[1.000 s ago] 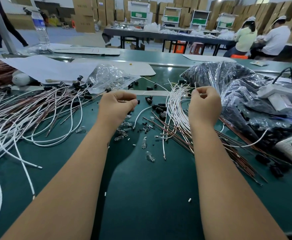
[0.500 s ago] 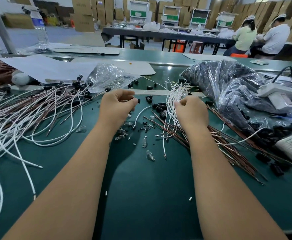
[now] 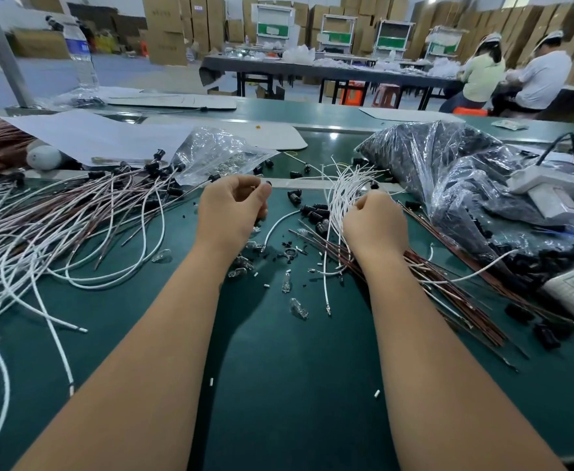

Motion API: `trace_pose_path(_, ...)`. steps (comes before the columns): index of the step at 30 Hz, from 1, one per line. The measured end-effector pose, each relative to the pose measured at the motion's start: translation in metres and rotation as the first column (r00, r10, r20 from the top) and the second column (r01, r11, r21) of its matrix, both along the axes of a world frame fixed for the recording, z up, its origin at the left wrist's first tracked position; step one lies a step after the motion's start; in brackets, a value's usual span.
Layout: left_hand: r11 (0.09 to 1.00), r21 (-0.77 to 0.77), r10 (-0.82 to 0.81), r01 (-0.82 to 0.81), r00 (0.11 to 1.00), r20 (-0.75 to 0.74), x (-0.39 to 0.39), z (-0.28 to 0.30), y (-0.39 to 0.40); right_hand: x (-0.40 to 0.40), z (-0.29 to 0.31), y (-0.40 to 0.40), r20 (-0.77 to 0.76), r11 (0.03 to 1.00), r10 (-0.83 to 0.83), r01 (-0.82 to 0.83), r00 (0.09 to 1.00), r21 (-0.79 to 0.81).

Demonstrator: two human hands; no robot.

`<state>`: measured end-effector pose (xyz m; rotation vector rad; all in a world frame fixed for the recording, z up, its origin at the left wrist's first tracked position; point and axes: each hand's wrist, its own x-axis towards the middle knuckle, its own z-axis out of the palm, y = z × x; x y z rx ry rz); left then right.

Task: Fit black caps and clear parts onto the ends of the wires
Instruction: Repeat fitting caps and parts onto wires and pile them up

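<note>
Since the earlier frame the right hand [image 3: 375, 229] had dropped onto the white wires [image 3: 341, 198], grip closed among them. Left hand [image 3: 229, 215] pinched a black cap [image 3: 268, 183]. Risk: tangled neighbours dragging loose clear parts [image 3: 298, 308] across the table [image 3: 296, 385].

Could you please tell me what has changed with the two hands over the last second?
The right hand has come down and to the left, from beside the black bag onto the bundle of white wires, where its curled fingers now meet the strands. The left hand has stayed put, still pinching a small black cap at its fingertips. The wires and loose parts on the green table look unmoved.
</note>
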<state>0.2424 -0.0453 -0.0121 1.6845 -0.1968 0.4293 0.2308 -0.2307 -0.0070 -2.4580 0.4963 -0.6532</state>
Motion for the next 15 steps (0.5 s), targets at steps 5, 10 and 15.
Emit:
trace_pose_path(5,1.000,0.022,-0.006,0.005,1.000,0.028,-0.003,0.003,-0.002,-0.002,0.005,0.004,0.253,0.995,-0.085,0.070,0.964,0.068)
trace_pose_path(10,0.992,-0.023,0.128,-0.126,0.964,0.234,-0.009,0.010,-0.005,-0.002,0.006,0.006,0.306,0.989,-0.139,0.116,0.942,0.092)
trace_pose_path(15,0.973,0.145,0.044,-0.182,0.757,0.652,-0.018,0.020,-0.024,0.001,0.003,0.011,0.333,0.985,-0.004,-0.053,0.943,0.163)
